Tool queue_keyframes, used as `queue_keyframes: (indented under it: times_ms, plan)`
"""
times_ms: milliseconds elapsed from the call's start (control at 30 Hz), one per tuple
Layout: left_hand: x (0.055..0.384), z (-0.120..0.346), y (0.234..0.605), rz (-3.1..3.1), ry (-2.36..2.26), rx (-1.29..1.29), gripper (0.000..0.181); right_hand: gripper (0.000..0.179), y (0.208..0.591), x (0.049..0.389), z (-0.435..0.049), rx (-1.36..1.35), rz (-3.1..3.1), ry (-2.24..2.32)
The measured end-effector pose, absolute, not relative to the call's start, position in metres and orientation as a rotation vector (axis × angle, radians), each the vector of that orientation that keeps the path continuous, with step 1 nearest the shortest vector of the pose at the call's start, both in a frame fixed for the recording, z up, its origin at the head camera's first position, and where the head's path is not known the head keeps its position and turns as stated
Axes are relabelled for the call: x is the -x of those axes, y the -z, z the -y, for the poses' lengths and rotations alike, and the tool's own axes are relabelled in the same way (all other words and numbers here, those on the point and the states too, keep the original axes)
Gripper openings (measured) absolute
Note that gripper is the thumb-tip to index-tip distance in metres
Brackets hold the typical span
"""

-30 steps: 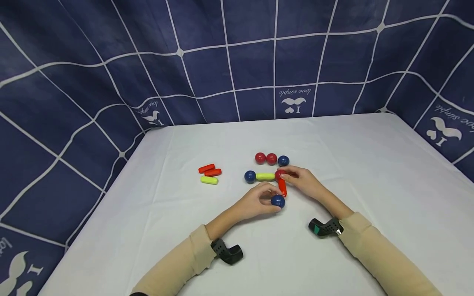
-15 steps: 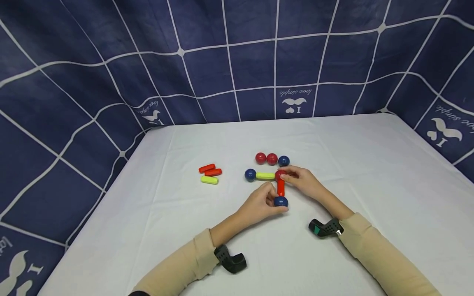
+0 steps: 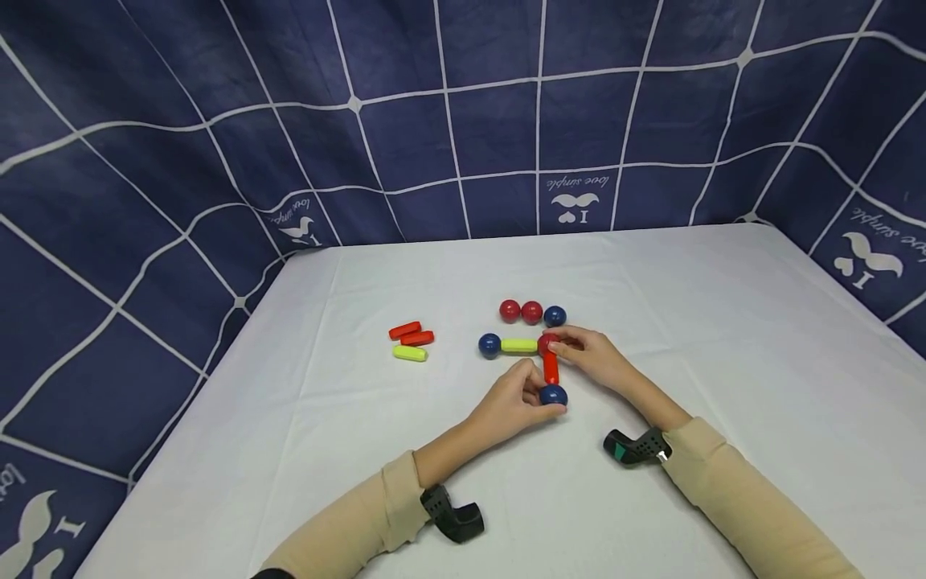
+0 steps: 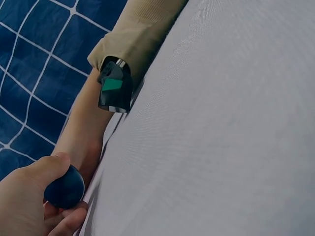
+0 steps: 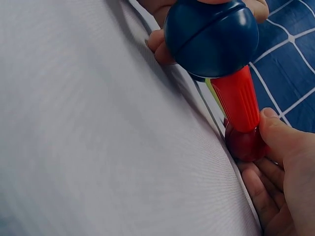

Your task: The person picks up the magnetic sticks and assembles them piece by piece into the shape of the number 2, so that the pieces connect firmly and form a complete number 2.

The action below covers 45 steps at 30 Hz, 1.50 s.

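My left hand [image 3: 509,404] pinches a blue ball [image 3: 553,395] between thumb and fingers. The ball meets the near end of a red rod [image 5: 237,98], whose other end joins a red ball [image 5: 246,143]. That red ball is gripped by my right hand [image 3: 592,354], fingers behind it and thumb in front. From the red ball a yellow-green rod [image 3: 519,346] runs left to another blue ball [image 3: 489,346], so the joined pieces form an L on the table. In the left wrist view the held blue ball [image 4: 65,188] hides the rod behind it.
Behind the joined pieces, two red balls [image 3: 510,311] and a blue ball [image 3: 555,316] sit in a row. To the left lie two red rods [image 3: 417,338] and a yellow-green rod [image 3: 410,353]. A white cloth covers the table [image 3: 347,482]; a dark blue curtain [image 3: 492,129] surrounds it.
My left hand has moved the blue ball slightly right, against the red rod's near end. The red rod swung left, then back a little right. My right hand has kept its grip on the red ball.
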<state>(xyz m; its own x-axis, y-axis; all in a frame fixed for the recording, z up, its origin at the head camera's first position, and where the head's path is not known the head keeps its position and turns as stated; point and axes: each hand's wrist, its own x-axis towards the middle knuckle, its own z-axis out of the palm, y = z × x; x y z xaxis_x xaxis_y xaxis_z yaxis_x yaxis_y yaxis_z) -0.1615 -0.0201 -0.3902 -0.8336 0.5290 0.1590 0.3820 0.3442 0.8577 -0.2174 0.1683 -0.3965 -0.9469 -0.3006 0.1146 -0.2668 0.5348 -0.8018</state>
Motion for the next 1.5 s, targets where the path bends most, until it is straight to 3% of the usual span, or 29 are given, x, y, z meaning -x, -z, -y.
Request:
queue_keyframes:
  times_ms: [400, 867, 1167, 1500]
  plan:
    - [0.162, 0.019, 0.392, -2.434, -1.473, -0.778, 0.041, 0.041, 0.396, 0.215, -0.169, 0.498, -2.739, 1.425]
    - [0.165, 0.025, 0.387, -2.483, -1.390, -0.925, 0.030, 0.042, 0.398, 0.215, -0.169, 0.448, -2.758, 1.472]
    - [0.203, 0.064, 0.371, -2.746, -1.532, -0.752, 0.021, 0.042, 0.397, 0.217, -0.170, 0.396, -2.764, 1.467]
    - [0.242, 0.129, 0.361, -3.070, -1.383, -0.493, 0.024, 0.041, 0.398, 0.217, -0.172, 0.384, -2.841, 1.469]
